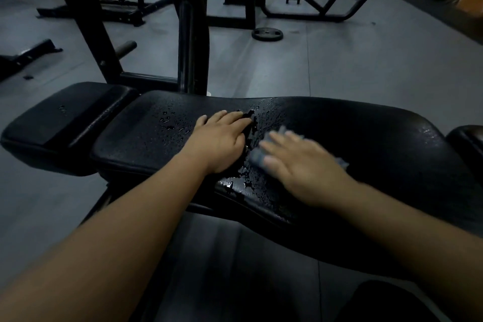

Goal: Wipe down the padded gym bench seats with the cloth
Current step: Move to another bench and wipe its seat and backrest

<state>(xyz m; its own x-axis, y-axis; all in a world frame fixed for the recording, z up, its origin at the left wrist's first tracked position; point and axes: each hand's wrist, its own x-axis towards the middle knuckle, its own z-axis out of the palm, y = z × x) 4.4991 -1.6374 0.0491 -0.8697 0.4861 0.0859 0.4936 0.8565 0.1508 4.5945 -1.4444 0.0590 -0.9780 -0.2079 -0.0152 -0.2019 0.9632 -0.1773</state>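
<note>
head view: i'm pressing my right hand point(300, 165) flat, fingers spread, on the cloth point(254, 159), probably soft and limp, mid-pad on the wet, likely slippery bench seat point(366, 133), left hand point(222, 138) lying flat beside it, so palm-down pressure should beat pinching.

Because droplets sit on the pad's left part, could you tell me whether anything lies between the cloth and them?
Yes: the left hand lies flat on the pad, between the cloth under the right hand and the droplets further left. Nothing else visible lies on that stretch.
</note>
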